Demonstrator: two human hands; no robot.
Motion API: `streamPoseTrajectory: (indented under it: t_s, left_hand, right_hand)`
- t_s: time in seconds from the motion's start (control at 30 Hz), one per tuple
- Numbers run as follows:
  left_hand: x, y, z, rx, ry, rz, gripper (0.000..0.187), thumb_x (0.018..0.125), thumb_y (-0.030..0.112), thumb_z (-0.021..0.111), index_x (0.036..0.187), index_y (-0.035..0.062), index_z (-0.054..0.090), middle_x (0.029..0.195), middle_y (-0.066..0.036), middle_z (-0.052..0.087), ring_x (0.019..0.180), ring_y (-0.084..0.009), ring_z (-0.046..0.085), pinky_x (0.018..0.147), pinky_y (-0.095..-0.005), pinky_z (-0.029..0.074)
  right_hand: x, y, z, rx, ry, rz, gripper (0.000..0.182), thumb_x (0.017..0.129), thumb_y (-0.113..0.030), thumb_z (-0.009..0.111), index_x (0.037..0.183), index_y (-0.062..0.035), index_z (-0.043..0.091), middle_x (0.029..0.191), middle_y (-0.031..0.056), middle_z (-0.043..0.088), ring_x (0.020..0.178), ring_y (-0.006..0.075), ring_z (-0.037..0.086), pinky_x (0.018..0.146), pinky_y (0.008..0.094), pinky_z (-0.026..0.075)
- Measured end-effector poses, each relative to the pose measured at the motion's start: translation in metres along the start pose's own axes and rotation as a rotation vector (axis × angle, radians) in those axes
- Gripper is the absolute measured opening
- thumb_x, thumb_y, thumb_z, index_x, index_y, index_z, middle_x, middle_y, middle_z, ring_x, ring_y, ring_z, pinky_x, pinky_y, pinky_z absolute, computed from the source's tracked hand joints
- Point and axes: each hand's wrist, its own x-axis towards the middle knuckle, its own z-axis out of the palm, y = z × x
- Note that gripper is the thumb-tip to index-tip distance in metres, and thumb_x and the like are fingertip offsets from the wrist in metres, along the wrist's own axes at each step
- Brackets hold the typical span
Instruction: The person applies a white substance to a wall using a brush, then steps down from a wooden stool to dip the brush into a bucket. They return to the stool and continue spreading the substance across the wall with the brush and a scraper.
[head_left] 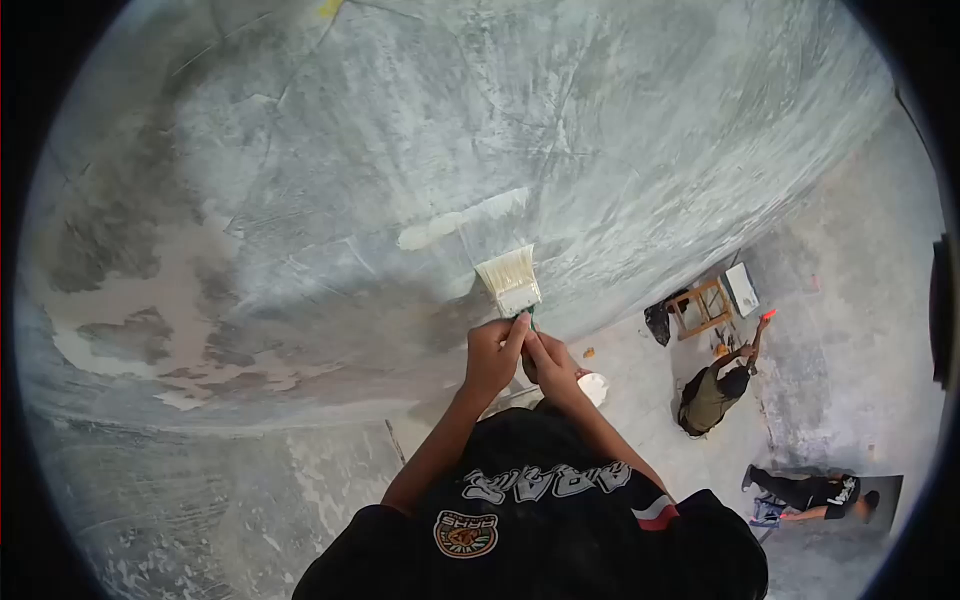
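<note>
Left hand (pixel 490 355) and right hand (pixel 555 368) both pinch the paintbrush (pixel 511 278), fingers closed tight. Looks like brushing the wall (pixel 650 150); next stroke probably needs even pressure.

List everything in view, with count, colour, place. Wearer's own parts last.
Paintbrush: 1, cream bristles, green handle, centre
Paint streak: 1, off-white, wall above the brush
Wall: 1, mottled grey, ahead
Tub: 1, white, partly hidden by right wrist
Stool: 1, brown wood, right
Panel: 1, mostly white, beside stool
Bag-like bundle: 1, black, left of stool
Olive-topped co-worker: 1, right
Unidentified object: 1, red-orange, at that co-worker's hand
Black-clad co-worker: 1, lower right
Floor: 1, pale grey, right of centre
T-shirt: 1, black with print, bottom
Forearms: 2, bare, lower centre
Left fingers: one set, on brush handle
Right fingers: one set, same handle
</note>
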Motion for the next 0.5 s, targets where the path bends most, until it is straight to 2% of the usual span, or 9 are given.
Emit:
streamPoseTrajectory:
  t_s: [0.07, 0.1, 0.17, 0.2, 0.27, 0.3, 0.33, 0.43, 0.5]
  left_hand:
    - [-0.008, 0.022, -0.009, 0.016, -0.027, 0.109, 0.028, 0.098, 0.02, 0.064, 0.086, -0.0039, 0.072, 0.074, -0.015, 0.069, 0.065, -0.0196, 0.066, 0.061, -0.0333, 0.049]
    - [-0.011, 0.033, -0.011, 0.038, -0.035, 0.092, 0.028, 0.098, 0.02, 0.064, 0.086, -0.0039, 0.072, 0.074, -0.015, 0.069, 0.065, -0.0196, 0.066, 0.061, -0.0333, 0.049]
    - [-0.004, 0.06, -0.015, 0.0, 0.035, 0.282, 0.028, 0.098, 0.02, 0.064, 0.085, -0.0048, 0.071, 0.071, -0.016, 0.068, 0.062, -0.0208, 0.064, 0.059, -0.0337, 0.047]
    - [0.001, 0.074, -0.014, -0.002, 0.086, 0.334, 0.029, 0.099, 0.019, 0.063, 0.085, -0.0048, 0.071, 0.069, -0.014, 0.068, 0.061, -0.0166, 0.062, 0.057, -0.0318, 0.046]
    - [0.013, 0.087, -0.022, -0.048, 0.076, 0.248, 0.029, 0.1, 0.019, 0.062, 0.085, -0.0048, 0.071, 0.068, -0.012, 0.067, 0.06, -0.014, 0.061, 0.057, -0.0308, 0.045]
    - [0.02, 0.09, -0.025, -0.104, 0.069, 0.168, 0.03, 0.1, 0.019, 0.062, 0.084, -0.0049, 0.071, 0.067, -0.011, 0.067, 0.06, -0.0115, 0.06, 0.056, -0.0298, 0.045]
    - [0.027, 0.089, -0.026, -0.111, 0.083, 0.191, 0.033, 0.101, 0.02, 0.061, 0.082, -0.0051, 0.07, 0.063, -0.008, 0.064, 0.059, -0.0075, 0.056, 0.054, -0.0282, 0.043]
    - [0.028, 0.063, -0.024, -0.092, 0.067, 0.143, 0.035, 0.101, 0.021, 0.062, 0.079, -0.0055, 0.069, 0.06, -0.006, 0.062, 0.057, -0.007, 0.054, 0.053, -0.0281, 0.042]
    - [0.022, 0.032, -0.018, -0.073, 0.078, 0.147, 0.04, 0.101, 0.024, 0.062, 0.074, -0.0051, 0.068, 0.057, -0.005, 0.059, 0.056, -0.0062, 0.051, 0.052, -0.0288, 0.04]
  right_hand:
    - [-0.012, -0.011, 0.009, -0.011, -0.032, -0.062, 0.037, 0.109, -0.032, 0.046, 0.083, -0.0077, 0.052, 0.063, -0.0046, 0.046, 0.054, 0.0047, 0.04, 0.048, 0.0231, 0.031]
    - [-0.015, -0.012, 0.011, 0.015, -0.032, -0.051, 0.037, 0.109, -0.032, 0.046, 0.083, -0.0077, 0.052, 0.063, -0.0046, 0.046, 0.054, 0.0047, 0.04, 0.048, 0.0231, 0.031]
    - [-0.012, -0.029, 0.019, 0.007, -0.048, -0.19, 0.039, 0.11, -0.033, 0.045, 0.082, -0.0062, 0.052, 0.063, -0.0045, 0.046, 0.055, 0.0045, 0.04, 0.049, 0.0235, 0.032]
    - [-0.013, -0.048, 0.024, 0.01, -0.048, -0.182, 0.039, 0.11, -0.033, 0.045, 0.082, -0.0062, 0.052, 0.063, -0.0045, 0.046, 0.055, 0.0045, 0.04, 0.049, 0.0235, 0.032]
    - [-0.005, -0.085, 0.037, -0.008, -0.045, -0.172, 0.042, 0.11, -0.034, 0.045, 0.08, -0.0056, 0.052, 0.063, -0.0038, 0.047, 0.055, 0.0053, 0.041, 0.049, 0.0245, 0.034]
    - [0.003, -0.086, 0.038, 0.001, -0.044, -0.17, 0.042, 0.11, -0.034, 0.045, 0.08, -0.0056, 0.052, 0.063, -0.0038, 0.047, 0.055, 0.0053, 0.041, 0.049, 0.0245, 0.034]
    - [0.012, -0.083, 0.039, -0.019, -0.048, -0.181, 0.042, 0.11, -0.034, 0.046, 0.079, -0.0057, 0.053, 0.063, -0.0035, 0.047, 0.056, 0.0054, 0.042, 0.05, 0.0244, 0.034]
    - [0.022, -0.056, 0.032, 0.001, -0.054, -0.18, 0.045, 0.109, -0.036, 0.046, 0.076, -0.0066, 0.053, 0.062, -0.0029, 0.048, 0.055, 0.0058, 0.043, 0.049, 0.0242, 0.036]
    - [0.016, -0.036, 0.024, 0.028, -0.083, 0.01, 0.046, 0.109, -0.038, 0.045, 0.076, -0.0072, 0.053, 0.062, -0.0028, 0.048, 0.054, 0.0057, 0.044, 0.049, 0.0242, 0.036]
